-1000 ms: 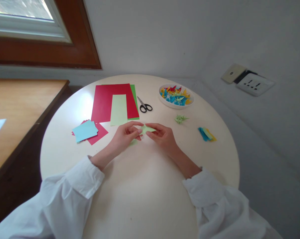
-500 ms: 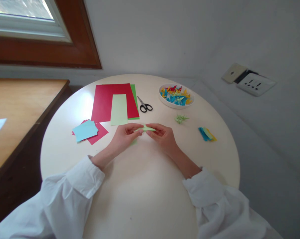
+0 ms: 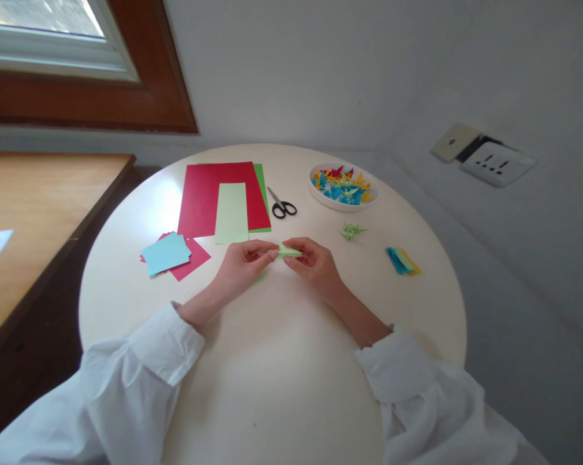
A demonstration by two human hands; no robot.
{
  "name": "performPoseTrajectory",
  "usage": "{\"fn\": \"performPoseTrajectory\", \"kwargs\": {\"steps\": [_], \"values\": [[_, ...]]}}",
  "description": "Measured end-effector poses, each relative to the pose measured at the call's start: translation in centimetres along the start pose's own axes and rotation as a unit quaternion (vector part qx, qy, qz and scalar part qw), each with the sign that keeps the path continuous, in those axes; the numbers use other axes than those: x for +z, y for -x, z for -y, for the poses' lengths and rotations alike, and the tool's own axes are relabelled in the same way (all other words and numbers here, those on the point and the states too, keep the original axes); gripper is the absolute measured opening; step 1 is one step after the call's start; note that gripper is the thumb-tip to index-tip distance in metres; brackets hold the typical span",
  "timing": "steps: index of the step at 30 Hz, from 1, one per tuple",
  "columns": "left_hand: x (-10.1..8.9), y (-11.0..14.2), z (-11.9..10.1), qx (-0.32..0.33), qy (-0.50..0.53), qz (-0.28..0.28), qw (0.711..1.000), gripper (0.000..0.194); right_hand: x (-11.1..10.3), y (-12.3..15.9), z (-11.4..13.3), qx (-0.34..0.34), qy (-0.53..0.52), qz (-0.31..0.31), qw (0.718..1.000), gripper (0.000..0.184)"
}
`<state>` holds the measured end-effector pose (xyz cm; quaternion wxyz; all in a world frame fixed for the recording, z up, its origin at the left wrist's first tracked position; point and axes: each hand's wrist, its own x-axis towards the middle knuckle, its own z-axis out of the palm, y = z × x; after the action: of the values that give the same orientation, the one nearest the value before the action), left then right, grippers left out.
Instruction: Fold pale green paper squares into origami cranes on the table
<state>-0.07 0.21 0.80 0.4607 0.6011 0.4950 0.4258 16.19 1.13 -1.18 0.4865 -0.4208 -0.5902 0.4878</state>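
A small folded piece of light green paper (image 3: 287, 250) is held just above the middle of the round table. My left hand (image 3: 246, 261) pinches its left end between thumb and fingers. My right hand (image 3: 315, 261) is closed on its right side, with the thumb below and the fingertips along the top. Part of the paper is hidden behind the fingers. Under my left hand a bit of light green paper (image 3: 261, 277) shows on the table. Right of my right hand lies a small cluster of folded light green paper pieces (image 3: 352, 232).
Behind my hands lie a red sheet (image 3: 201, 197), a light green strip (image 3: 232, 213) and black-handled scissors (image 3: 284, 208). A white dish (image 3: 344, 206) holds colourful folded paper. Blue squares (image 3: 166, 254) lie left, folded strips (image 3: 402, 261) right, on the white table (image 3: 272, 387).
The folded green paper has turned slightly between my fingers, and its shape looks different. My right fingers have shifted a little; both hands stay in nearly the same place.
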Motion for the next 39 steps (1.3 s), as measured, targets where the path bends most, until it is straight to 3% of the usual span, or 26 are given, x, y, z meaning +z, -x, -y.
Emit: {"fn": "performPoseTrajectory", "kwargs": {"steps": [10, 16, 19, 22, 27, 32, 39], "values": [[0.1, 0.3, 0.3, 0.103, -0.082, 0.017, 0.991, 0.026, -0.5, -0.2, 0.5, -0.008, 0.002, 0.035, 0.999, 0.016], [0.0, 0.3, 0.6, 0.101, -0.084, 0.039, 0.991, 0.026, -0.7, -0.2, 0.2, -0.028, 0.016, 0.043, 0.999, 0.012], [0.0, 0.2, 0.8, 0.117, -0.113, 0.042, 0.986, 0.024, -1.0, 0.0, 0.2, -0.039, 0.043, 0.042, 0.997, 0.01], [0.1, 0.3, 0.9, 0.178, -0.178, 0.031, 0.967, 0.017, -1.8, 0.6, 0.3, -0.045, 0.113, 0.018, 0.992, 0.008], [0.9, 1.7, 0.6, 0.244, -0.263, 0.036, 0.933, 0.016, -3.2, 2.4, 0.4, -0.087, 0.231, -0.033, 0.969, 0.002], [1.9, 3.8, -0.1, 0.296, -0.311, 0.068, 0.9, 0.017, -3.5, 4.3, 0.6, -0.117, 0.321, -0.028, 0.939, 0.003], [2.7, 5.5, -0.7, 0.281, -0.377, 0.129, 0.873, 0.02, -3.2, 6.2, 1.0, -0.18, 0.433, -0.01, 0.883, 0.011]]}}
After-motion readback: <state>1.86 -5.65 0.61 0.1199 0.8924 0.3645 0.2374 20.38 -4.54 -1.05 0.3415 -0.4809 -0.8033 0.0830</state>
